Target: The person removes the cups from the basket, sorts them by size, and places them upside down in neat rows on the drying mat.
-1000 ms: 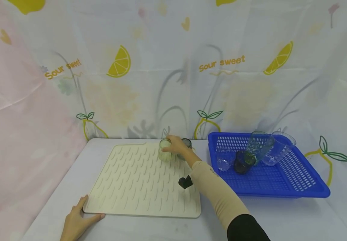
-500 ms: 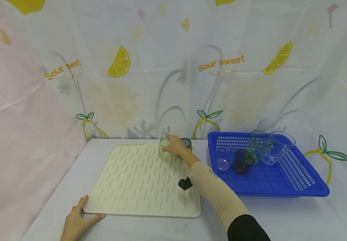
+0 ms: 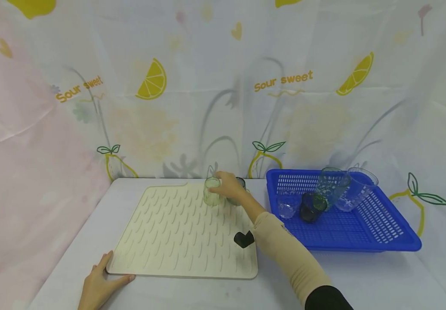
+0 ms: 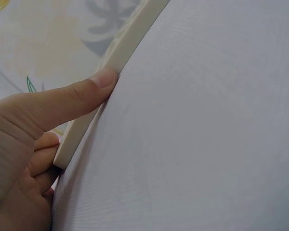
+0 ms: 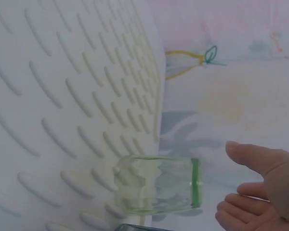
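Observation:
A pale green-tinted glass [image 3: 211,192] stands on the cream ridged drying mat [image 3: 184,232], near its back edge. In the right wrist view, the thick green end of this glass [image 5: 159,185] faces away from the mat. My right hand [image 3: 228,186] is beside it, with thumb and fingers [image 5: 245,207] spread apart from the glass and nothing between them. A dark grey glass [image 3: 241,183] is partly hidden behind that hand. At the mat's front left corner, my left hand [image 3: 99,282] rests with its thumb along the front edge and fingers along the side.
On the right of the white table [image 3: 68,258] sits a blue perforated basket [image 3: 362,241]. It holds a small clear glass [image 3: 287,206], a dark tumbler [image 3: 309,209], a bluish-green glass [image 3: 331,189] and a large clear glass [image 3: 356,191]. A lemon-printed cloth [image 3: 192,107] hangs behind.
My right hand has let go of the green glass and lifted slightly, its forearm shifting right. The left hand stays at the mat's corner.

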Demonstrator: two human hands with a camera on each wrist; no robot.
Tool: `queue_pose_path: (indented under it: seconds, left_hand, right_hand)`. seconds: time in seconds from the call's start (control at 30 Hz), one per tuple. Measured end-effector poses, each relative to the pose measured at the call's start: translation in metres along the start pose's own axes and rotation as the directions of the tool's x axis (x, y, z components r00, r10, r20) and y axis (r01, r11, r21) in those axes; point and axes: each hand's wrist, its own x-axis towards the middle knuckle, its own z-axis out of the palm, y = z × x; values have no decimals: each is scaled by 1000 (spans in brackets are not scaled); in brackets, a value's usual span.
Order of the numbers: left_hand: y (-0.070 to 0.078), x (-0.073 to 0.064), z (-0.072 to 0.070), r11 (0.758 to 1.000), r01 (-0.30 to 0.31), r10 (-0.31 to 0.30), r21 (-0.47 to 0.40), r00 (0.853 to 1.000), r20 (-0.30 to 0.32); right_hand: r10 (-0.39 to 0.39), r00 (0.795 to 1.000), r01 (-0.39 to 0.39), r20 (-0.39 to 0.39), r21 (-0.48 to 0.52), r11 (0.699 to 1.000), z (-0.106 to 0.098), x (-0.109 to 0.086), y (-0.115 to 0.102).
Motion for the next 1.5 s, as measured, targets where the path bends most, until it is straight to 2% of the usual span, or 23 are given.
queue_pose_path:
  seconds: [0.2, 0.57, 0.8, 1.03, 1.37, 1.5]
  left_hand:
    - [0, 1, 0, 1000, -1, 1, -2, 1000, -6]
    - [-1, 1, 1, 1000, -14, 14, 3, 1000, -19]
    - [1, -1, 1, 1000, -25, 25, 6, 1000, -18]
    - [0, -1, 1, 1000, 2, -2, -10, 1000, -16]
    - [-2, -1, 2, 999, 24, -24, -37, 1000, -2]
    - [-1, 1, 1, 999, 34, -34, -30, 999, 4]
  right_hand:
    - [-87, 996, 87, 18, 16, 996, -23, -17, -9]
    - [-114, 993, 115, -17, 159, 981, -61, -50, 0]
    - [-53, 998, 58, -35, 164, 985, -82, -78, 18]
    - [-25, 996, 37, -88, 131, 991, -97, -102, 42]
    - [13, 997, -9, -82, 51, 999, -111, -124, 77]
    - [33, 997, -29, -72, 58, 998, -116, -130, 88]
